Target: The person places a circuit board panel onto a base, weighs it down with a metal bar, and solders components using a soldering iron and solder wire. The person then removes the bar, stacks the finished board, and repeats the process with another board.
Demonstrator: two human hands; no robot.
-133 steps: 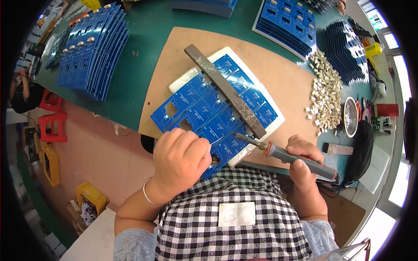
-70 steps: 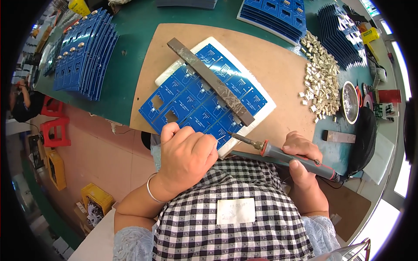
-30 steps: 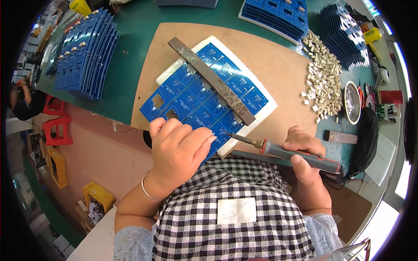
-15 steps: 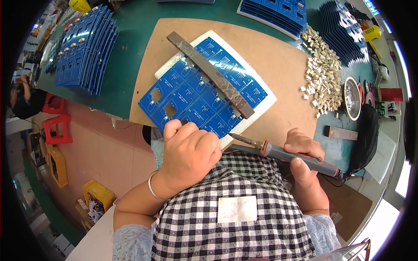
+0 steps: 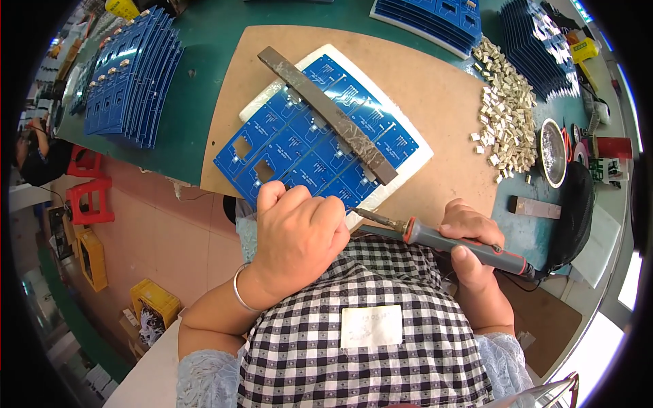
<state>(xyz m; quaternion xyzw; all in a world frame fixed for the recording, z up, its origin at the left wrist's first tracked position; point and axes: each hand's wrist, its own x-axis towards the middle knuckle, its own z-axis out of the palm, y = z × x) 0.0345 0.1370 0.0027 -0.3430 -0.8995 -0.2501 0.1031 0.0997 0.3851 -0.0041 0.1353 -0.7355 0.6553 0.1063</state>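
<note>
Fingers of right hand (image 5: 469, 241) grip soldering iron (image 5: 449, 239); left hand (image 5: 299, 238) curled over blue circuit panel (image 5: 313, 146).

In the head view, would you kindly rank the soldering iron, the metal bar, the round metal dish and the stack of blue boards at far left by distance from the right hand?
1. Soldering iron: held in the right hand.
2. Round metal dish: up and to the right.
3. Metal bar: up-left, across the blue panel.
4. Stack of blue boards: far left.
</note>
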